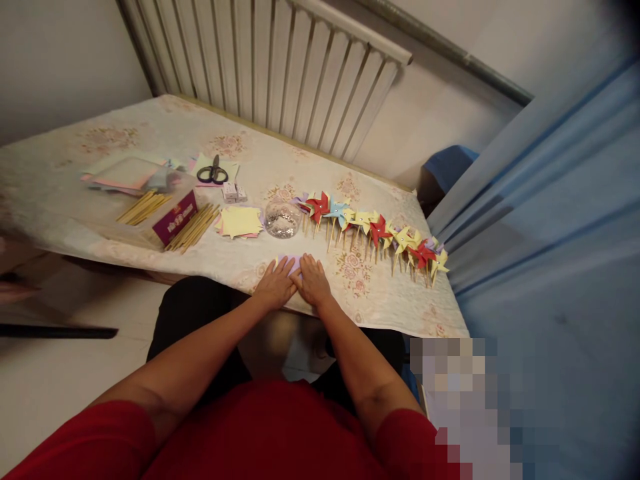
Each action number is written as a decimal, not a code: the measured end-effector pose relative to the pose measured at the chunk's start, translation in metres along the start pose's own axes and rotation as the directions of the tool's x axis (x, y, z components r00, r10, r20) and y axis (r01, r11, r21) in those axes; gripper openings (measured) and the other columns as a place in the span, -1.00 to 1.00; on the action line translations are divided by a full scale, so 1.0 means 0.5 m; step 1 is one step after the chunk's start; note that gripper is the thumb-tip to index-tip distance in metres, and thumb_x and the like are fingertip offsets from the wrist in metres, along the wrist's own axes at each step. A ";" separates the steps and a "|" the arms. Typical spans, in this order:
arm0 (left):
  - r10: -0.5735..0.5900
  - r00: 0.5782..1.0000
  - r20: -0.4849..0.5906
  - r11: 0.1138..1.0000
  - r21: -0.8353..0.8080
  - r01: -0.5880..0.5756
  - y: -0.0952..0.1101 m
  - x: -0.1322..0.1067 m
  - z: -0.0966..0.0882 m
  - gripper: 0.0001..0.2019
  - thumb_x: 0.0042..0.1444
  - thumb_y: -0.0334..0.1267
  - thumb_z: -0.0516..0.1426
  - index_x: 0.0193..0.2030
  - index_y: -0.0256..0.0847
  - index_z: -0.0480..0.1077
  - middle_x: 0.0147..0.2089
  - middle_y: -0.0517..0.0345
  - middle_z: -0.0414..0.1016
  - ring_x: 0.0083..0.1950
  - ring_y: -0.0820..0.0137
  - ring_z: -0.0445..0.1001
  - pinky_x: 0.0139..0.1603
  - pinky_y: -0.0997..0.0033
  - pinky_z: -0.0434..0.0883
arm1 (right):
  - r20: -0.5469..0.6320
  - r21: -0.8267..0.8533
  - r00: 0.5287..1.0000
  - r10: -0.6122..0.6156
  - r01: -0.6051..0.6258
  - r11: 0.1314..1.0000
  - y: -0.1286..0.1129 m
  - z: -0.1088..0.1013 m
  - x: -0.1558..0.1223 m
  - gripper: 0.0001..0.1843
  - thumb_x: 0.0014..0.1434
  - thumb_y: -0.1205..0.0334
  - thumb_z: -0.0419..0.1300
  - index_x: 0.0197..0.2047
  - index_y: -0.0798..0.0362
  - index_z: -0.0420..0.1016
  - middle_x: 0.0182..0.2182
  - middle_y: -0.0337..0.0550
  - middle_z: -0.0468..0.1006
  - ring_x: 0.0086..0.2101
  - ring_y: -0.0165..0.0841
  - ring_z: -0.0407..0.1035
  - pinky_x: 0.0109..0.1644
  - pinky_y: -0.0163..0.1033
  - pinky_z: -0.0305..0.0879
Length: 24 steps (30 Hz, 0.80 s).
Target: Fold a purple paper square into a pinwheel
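A small sheet of purple paper (295, 264) lies at the table's front edge, mostly covered by my hands. My left hand (277, 285) rests flat on its left side with the fingers stretched out. On its right side my right hand (313, 281) also lies flat, thumb close to the left hand. Just beyond sit a round clear tub of small metal pins (283, 221) and a stack of cut yellow paper pieces (240, 221). A row of finished paper pinwheels (379, 230) in red, yellow, blue and purple on sticks runs off to the right.
Bundles of wooden sticks (193, 227) lie at the left by a purple box label (175, 217). Scissors (213, 172) rest on paper, with small white boxes (234, 193) nearby. A radiator (280, 73) stands behind the table; a blue curtain (540, 220) hangs at the right.
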<state>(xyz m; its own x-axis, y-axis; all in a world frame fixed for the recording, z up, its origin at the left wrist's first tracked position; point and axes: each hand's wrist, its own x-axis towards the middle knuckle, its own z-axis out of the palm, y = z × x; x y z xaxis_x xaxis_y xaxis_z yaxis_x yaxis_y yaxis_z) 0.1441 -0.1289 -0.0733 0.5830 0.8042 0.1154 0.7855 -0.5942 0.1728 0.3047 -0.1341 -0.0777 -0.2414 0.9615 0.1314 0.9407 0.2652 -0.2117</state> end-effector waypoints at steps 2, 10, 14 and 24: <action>-0.007 1.000 -0.010 1.000 0.000 0.007 -0.001 0.000 0.003 -0.42 0.36 -0.07 -0.09 0.46 -0.22 0.16 0.51 -0.12 0.10 0.54 0.02 -0.02 0.48 -0.14 -0.04 | -0.003 -0.011 1.000 -0.001 0.001 1.000 -0.001 -0.002 -0.001 -0.30 0.43 -0.07 -0.02 0.42 0.27 0.13 0.43 0.23 0.11 0.43 -0.08 -0.08 0.48 0.13 -0.16; -0.033 0.999 -0.032 0.999 0.008 0.033 -0.016 -0.005 0.004 -0.37 0.34 -0.03 -0.06 0.45 -0.33 0.16 0.51 -0.20 0.06 0.54 0.04 -0.03 0.49 -0.12 -0.04 | -0.006 -0.026 0.999 0.033 -0.033 0.999 -0.002 -0.001 -0.007 -0.41 0.46 0.05 -0.07 0.43 0.18 0.15 0.44 0.14 0.10 0.43 -0.10 -0.06 0.46 0.19 -0.14; -0.026 0.999 -0.031 1.000 0.016 0.027 -0.028 -0.007 0.009 -0.35 0.34 0.03 -0.05 0.46 -0.28 0.14 0.52 -0.18 0.07 0.55 0.06 -0.04 0.49 -0.13 -0.06 | -0.013 -0.023 0.998 0.056 -0.057 0.998 -0.005 -0.003 -0.012 -0.42 0.44 0.11 -0.04 0.44 0.13 0.13 0.44 0.13 0.09 0.43 -0.08 -0.07 0.45 0.24 -0.14; -0.006 0.999 0.044 1.000 -0.018 0.007 -0.048 -0.004 -0.003 -0.46 0.39 -0.16 -0.13 0.46 -0.19 0.15 0.53 -0.04 0.04 0.55 0.16 -0.04 0.50 -0.05 -0.03 | -0.011 -0.043 0.996 0.085 -0.085 0.995 -0.007 -0.006 -0.031 -0.41 0.44 0.11 -0.04 0.44 0.14 0.12 0.45 0.09 0.06 0.43 -0.01 -0.08 0.45 0.29 -0.17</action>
<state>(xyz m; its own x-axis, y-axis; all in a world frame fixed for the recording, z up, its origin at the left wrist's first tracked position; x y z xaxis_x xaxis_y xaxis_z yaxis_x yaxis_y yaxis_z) 0.1235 -0.1163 -0.0761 0.5870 0.8064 0.0716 0.7855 -0.5887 0.1910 0.3058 -0.1503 -0.0760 -0.1584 0.9796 0.1237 0.9671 0.1792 -0.1803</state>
